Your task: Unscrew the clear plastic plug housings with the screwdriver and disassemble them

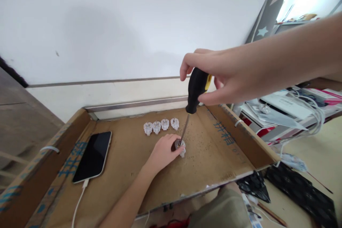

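Right hand grips the black-and-yellow screwdriver by its handle, fingers closed, shaft tilted down onto a white plug. Left hand pinches that plug against the cardboard tray. Four more plugs lie in a row behind; phone lies left.

Informal home workspace: a flattened brown cardboard box printed with blue characters serves as the counter against a plain white wall; a star-patterned grey curtain, loose white cables and stacked papers lie alongside.
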`<action>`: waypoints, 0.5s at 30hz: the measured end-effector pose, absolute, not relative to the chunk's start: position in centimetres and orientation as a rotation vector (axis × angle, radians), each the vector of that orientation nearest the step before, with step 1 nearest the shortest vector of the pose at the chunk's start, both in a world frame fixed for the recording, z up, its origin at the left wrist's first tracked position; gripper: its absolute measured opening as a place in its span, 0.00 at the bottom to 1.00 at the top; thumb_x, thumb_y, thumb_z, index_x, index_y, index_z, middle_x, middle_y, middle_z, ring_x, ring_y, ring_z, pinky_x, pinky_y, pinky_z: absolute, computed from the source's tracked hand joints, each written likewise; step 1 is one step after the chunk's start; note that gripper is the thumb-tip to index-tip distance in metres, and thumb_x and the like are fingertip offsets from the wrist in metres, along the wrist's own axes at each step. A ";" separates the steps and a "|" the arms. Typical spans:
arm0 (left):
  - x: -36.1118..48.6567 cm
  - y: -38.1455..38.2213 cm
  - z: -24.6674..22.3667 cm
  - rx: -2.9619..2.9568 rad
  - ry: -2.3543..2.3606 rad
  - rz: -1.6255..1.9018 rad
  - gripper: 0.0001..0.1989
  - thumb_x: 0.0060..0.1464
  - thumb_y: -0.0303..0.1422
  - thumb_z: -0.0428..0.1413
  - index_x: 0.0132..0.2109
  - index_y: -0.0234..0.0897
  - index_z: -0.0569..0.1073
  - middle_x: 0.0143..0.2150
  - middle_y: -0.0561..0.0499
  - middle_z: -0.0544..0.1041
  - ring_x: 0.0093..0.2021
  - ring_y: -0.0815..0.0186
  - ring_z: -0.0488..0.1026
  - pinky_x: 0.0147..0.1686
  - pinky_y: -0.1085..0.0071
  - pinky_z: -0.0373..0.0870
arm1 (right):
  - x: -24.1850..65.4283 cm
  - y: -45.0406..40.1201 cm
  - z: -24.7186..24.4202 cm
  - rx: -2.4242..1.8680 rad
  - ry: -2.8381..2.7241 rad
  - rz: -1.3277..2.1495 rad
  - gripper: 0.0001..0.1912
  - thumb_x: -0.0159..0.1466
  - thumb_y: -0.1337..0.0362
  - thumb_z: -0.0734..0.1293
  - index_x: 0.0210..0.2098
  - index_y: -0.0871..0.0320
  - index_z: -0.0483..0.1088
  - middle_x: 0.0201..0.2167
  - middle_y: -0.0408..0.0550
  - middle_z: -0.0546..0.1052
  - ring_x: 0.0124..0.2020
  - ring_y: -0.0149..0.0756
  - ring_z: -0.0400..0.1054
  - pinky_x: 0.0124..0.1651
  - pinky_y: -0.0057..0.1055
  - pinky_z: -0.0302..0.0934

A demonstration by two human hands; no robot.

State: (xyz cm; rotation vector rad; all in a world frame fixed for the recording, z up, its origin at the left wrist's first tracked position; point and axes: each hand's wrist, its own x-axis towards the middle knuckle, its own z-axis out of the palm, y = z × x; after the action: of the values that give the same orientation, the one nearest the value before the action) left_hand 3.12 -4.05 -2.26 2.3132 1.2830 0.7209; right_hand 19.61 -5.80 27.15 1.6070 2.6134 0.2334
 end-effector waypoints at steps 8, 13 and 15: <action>3.1 -4.3 -2.1 2.355 1.234 0.739 0.15 0.52 0.38 0.57 0.46 0.41 0.70 0.43 0.49 0.74 0.44 0.60 0.70 0.46 0.63 0.64 | 19.6 -5.4 27.2 1.646 2.407 0.541 0.29 0.54 0.39 0.58 0.49 0.46 0.58 0.26 0.42 0.71 0.16 0.31 0.63 0.20 0.32 0.55; 3.2 -4.3 -1.8 2.406 1.199 0.743 0.08 0.56 0.35 0.53 0.43 0.40 0.71 0.41 0.50 0.76 0.42 0.61 0.70 0.44 0.64 0.65 | 19.3 -5.8 27.3 1.539 2.507 0.279 0.21 0.60 0.48 0.58 0.50 0.46 0.57 0.24 0.39 0.70 0.19 0.28 0.63 0.24 0.28 0.55; 3.2 -4.3 -1.7 2.412 1.175 0.759 0.07 0.57 0.34 0.52 0.42 0.39 0.71 0.41 0.51 0.76 0.43 0.61 0.70 0.44 0.64 0.65 | 19.1 -6.2 27.0 1.610 2.512 0.528 0.25 0.59 0.42 0.54 0.45 0.53 0.61 0.24 0.42 0.69 0.21 0.30 0.62 0.26 0.30 0.54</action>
State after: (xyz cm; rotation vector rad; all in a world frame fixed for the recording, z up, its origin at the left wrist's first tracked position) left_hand 3.23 -4.31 -1.74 2.4124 1.1752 0.7595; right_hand 19.13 -6.16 27.00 1.6100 2.5118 0.5275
